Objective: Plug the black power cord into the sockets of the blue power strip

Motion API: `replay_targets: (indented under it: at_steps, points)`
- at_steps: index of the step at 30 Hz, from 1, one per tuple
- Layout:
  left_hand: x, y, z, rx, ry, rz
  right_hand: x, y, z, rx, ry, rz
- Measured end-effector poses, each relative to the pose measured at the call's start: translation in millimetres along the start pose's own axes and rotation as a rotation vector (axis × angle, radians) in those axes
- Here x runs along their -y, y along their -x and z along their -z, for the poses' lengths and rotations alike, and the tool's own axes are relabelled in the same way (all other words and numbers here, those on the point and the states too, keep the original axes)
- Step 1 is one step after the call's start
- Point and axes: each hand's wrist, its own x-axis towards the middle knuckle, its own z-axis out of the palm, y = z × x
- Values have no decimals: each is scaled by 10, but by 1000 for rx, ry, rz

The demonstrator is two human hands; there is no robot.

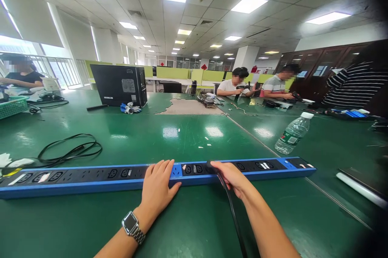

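Observation:
A long blue power strip [100, 188] with black sockets lies across the green table in front of me. My left hand [158, 183] rests flat over its middle, fingers stretched across the sockets and thumb along the front edge. Right of it, my right hand [228, 175] grips a black power plug [209, 165] at one of the sockets. From that plug a black cable [232, 205] runs down toward me, past the inside of my right forearm. Whether the plug is fully seated I cannot tell.
A water bottle [293, 133] stands behind the strip's right end. A coiled black cable [71, 151] lies behind its left part. Farther back are a black computer case [117, 85] and a circuit board [209, 102]. Several people sit or stand around the table.

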Motion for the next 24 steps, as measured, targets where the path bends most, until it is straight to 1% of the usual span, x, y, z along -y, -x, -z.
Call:
replay_targets:
  at_steps: [6, 9, 12, 17, 21, 24]
  points:
    - [3, -3, -5, -11, -5, -4, 10, 26, 17, 36, 86, 10]
    - [5, -5, -5, -3, -3, -5, 3, 26, 58, 25, 101, 36]
    - [4, -7, -3, 2, -5, -3, 27, 39, 84, 11, 132, 25]
    - [1, -1, 2, -20, -10, -11, 94, 93, 80, -35, 185, 23]
    - [5, 2, 2, -20, -14, -17, 72, 110, 82, -55, 167, 42]
    - [8, 1, 0, -9, -17, -18, 39, 97, 96, -45, 171, 58]
